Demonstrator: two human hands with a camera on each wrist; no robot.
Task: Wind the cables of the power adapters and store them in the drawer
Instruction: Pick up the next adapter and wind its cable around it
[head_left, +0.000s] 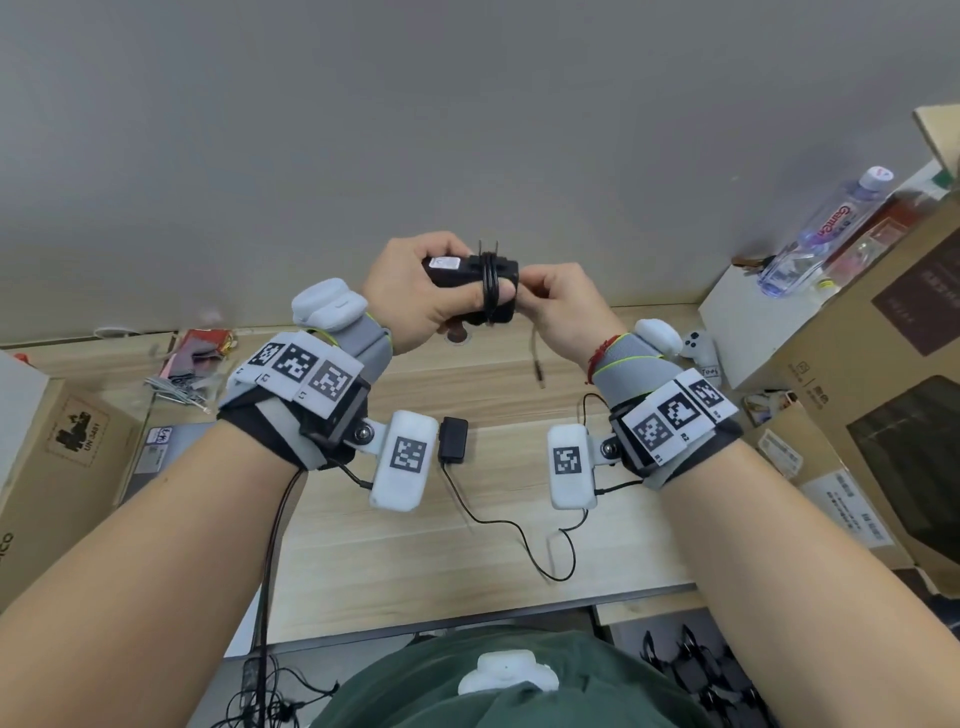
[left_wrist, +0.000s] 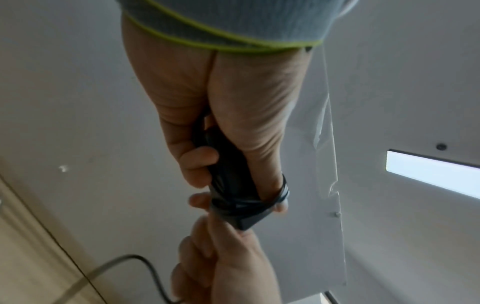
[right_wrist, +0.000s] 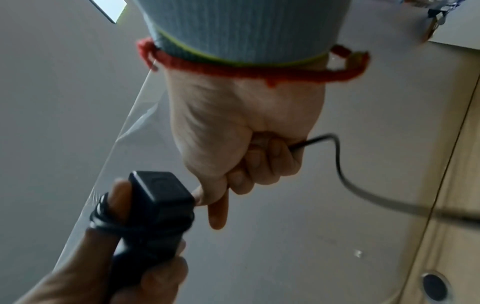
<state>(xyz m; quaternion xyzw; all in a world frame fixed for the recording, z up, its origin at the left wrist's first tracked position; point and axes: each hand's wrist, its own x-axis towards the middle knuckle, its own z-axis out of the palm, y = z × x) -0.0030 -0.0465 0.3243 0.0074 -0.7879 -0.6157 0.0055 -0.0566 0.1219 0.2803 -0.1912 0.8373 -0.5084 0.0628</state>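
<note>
My left hand (head_left: 415, 291) grips a black power adapter (head_left: 467, 273) held up above the desk, prongs pointing up. Its black cable (head_left: 489, 286) is looped several times round the adapter body and over my left thumb (left_wrist: 275, 185). My right hand (head_left: 556, 306) pinches the loose cable end against the adapter's right side, and the tail (head_left: 537, 358) hangs below. In the right wrist view the cable (right_wrist: 337, 164) leaves my curled right fingers. A second black adapter (head_left: 453, 439) lies on the wooden desk (head_left: 415, 545) with its cable (head_left: 519, 530) unwound.
An open drawer (head_left: 696, 670) with several dark adapters is at the lower right. Cardboard boxes (head_left: 883, 389) and a water bottle (head_left: 826, 234) stand on the right, another box (head_left: 57, 467) on the left. Clutter (head_left: 192, 364) lies at the back left.
</note>
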